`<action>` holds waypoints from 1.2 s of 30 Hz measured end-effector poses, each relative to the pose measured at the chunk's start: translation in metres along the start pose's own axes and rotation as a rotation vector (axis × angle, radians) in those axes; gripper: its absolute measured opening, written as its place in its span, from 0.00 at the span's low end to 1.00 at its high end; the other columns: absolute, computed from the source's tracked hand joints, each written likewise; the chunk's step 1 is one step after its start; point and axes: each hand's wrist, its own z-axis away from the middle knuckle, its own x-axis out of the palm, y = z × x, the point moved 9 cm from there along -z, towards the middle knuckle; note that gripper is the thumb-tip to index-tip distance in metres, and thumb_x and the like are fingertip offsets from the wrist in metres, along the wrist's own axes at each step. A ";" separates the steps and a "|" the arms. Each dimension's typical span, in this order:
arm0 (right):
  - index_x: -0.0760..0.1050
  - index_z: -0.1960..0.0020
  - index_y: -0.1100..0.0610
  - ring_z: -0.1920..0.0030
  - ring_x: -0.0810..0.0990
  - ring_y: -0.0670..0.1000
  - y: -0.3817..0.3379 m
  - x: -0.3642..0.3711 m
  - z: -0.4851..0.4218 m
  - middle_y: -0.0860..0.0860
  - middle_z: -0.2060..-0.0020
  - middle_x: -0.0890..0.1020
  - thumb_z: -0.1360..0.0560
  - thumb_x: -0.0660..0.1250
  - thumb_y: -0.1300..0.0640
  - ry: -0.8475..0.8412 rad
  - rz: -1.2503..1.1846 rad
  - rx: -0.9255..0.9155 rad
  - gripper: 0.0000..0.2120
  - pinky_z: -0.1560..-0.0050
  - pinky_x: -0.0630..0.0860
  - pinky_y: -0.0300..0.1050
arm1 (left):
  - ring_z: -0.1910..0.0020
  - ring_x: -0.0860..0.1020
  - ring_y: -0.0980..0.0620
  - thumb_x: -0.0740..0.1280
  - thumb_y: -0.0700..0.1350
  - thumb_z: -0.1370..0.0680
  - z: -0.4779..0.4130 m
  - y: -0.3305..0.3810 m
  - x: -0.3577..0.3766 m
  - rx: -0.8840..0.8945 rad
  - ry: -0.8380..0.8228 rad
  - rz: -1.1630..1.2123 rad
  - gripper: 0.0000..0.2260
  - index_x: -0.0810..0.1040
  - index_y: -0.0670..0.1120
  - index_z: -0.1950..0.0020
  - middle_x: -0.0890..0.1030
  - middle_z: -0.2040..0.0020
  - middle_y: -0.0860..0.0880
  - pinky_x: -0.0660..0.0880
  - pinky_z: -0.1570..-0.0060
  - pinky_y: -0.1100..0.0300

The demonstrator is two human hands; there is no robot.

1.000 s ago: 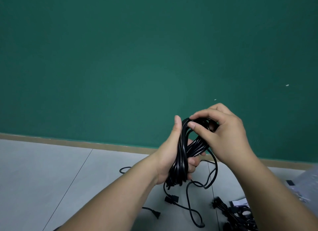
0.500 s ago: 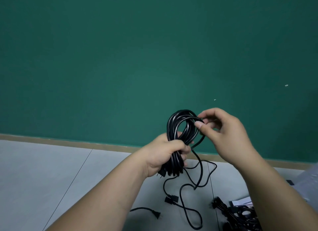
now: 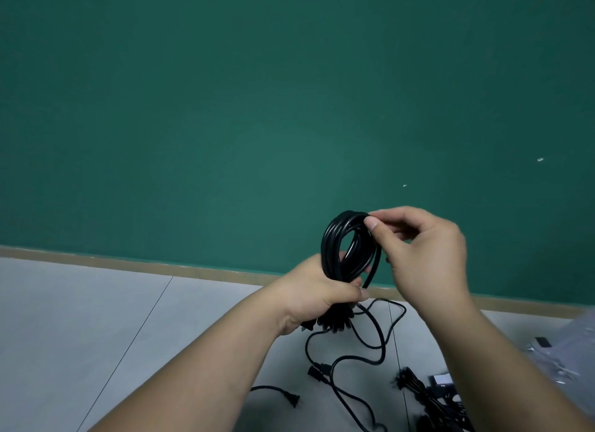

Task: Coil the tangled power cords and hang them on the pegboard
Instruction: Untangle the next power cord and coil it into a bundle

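The black power cord point(image 3: 333, 245) is wound into an upright oval coil of several loops. Its lower end is gripped in the left hand point(image 3: 317, 291) and its top is pinched by the right hand point(image 3: 421, 254). A loose tail point(image 3: 381, 346) hangs in curls to the floor point(image 3: 96, 319), a connector point(image 3: 318, 369) among them. More black cords point(image 3: 428, 401) lie heaped at the near right.
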 end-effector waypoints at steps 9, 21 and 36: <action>0.87 0.53 0.48 0.59 0.85 0.52 0.003 0.005 -0.005 0.48 0.57 0.87 0.23 0.78 0.55 -0.081 -0.137 0.060 0.02 0.53 0.84 0.50 | 0.44 0.85 0.50 0.72 0.34 0.20 0.005 0.006 0.011 -0.001 -0.093 0.088 0.05 0.78 0.39 0.46 0.85 0.47 0.43 0.77 0.42 0.61; 0.83 0.40 0.51 0.59 0.86 0.50 0.035 0.062 0.039 0.49 0.57 0.88 0.15 0.54 0.36 -0.571 -0.303 0.524 0.25 0.51 0.86 0.48 | 0.66 0.72 0.50 0.73 0.40 0.21 -0.004 0.012 -0.010 0.052 0.134 0.667 0.04 0.80 0.42 0.48 0.74 0.62 0.47 0.76 0.59 0.52; 0.84 0.53 0.44 0.68 0.69 0.46 -0.005 0.047 0.030 0.46 0.70 0.74 0.19 0.72 0.45 -0.897 0.269 -0.058 0.06 0.62 0.69 0.45 | 0.66 0.75 0.62 0.69 0.46 0.18 0.028 0.034 -0.123 0.104 0.883 -0.246 0.04 0.76 0.52 0.50 0.79 0.59 0.54 0.72 0.63 0.63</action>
